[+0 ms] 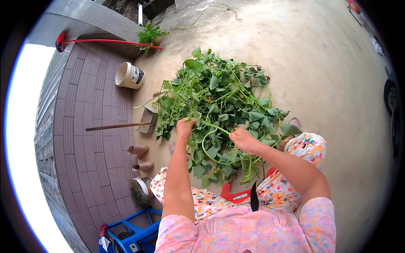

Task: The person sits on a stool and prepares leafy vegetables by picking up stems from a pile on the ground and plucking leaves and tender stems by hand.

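A large heap of leafy green vines lies on the concrete in front of my knees. My left hand is closed in a pinch at the heap's near left side, on a green vine stem. That stem runs across to my right hand, whose fingers are closed around its other end. Another pale green stem curves below, between both hands. Leaves partly hide the fingertips of each hand.
To the left are a white bucket, a long-handled dustpan, a pair of boots and a blue frame. A red-handled broom leans by the wall. Something red, perhaps a stool, shows between my legs.
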A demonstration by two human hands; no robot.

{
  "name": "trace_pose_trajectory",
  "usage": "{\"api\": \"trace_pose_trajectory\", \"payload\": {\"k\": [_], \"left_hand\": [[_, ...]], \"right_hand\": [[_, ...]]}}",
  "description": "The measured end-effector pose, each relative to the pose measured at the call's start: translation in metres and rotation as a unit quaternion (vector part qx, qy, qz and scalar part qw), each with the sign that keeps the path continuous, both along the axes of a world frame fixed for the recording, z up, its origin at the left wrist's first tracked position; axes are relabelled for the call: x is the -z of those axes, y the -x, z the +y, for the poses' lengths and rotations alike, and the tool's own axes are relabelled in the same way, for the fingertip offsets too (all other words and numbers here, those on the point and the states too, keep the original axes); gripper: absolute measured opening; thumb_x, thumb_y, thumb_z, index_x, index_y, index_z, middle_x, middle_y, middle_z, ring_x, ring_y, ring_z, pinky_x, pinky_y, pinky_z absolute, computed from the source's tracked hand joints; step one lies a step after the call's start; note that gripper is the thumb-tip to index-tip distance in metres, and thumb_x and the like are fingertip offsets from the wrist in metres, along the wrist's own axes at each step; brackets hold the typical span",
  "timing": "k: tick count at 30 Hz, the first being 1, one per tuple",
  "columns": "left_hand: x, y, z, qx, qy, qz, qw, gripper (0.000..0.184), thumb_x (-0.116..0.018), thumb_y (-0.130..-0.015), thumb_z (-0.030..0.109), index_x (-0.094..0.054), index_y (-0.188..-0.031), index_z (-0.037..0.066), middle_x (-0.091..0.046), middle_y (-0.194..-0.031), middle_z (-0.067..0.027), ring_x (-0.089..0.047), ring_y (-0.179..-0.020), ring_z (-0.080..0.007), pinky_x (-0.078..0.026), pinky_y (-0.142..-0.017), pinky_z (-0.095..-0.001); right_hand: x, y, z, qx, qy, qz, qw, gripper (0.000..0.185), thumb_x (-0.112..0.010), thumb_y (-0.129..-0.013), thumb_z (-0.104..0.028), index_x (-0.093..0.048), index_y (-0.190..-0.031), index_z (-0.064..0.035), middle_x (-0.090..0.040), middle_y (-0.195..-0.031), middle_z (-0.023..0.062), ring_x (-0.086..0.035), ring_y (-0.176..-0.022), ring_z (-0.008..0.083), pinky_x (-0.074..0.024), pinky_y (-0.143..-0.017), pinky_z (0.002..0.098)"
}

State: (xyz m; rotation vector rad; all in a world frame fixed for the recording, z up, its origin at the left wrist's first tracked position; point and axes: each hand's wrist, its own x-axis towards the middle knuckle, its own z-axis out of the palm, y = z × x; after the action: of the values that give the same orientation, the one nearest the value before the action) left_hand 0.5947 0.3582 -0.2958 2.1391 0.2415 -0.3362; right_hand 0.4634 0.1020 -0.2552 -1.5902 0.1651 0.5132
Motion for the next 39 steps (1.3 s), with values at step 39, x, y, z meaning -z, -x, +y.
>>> {"api": "trace_pose_trajectory", "payload": {"k": [39], "left_hand": [[-0.005, 0.030, -0.028, 0.126, -0.028, 0.026, 0.991, 0.012, -0.066, -0.066, 0.010, -0.060, -0.075, 0.004, -0.055, -0.062, 0.0005, -0.046, -0.055, -0.0075, -0.038, -0.052, -0.0239]], "right_hand": [[0.029, -0.011, 0.002, 0.160, -0.220, 0.192, 0.943, 0.035, -0.045, -0.086, -0.033, -0.036, -0.064, -0.0069, -0.026, -0.048, -0.0030, -0.020, -0.038, 0.0098, -0.0185, -0.035, 0.0274]]}}
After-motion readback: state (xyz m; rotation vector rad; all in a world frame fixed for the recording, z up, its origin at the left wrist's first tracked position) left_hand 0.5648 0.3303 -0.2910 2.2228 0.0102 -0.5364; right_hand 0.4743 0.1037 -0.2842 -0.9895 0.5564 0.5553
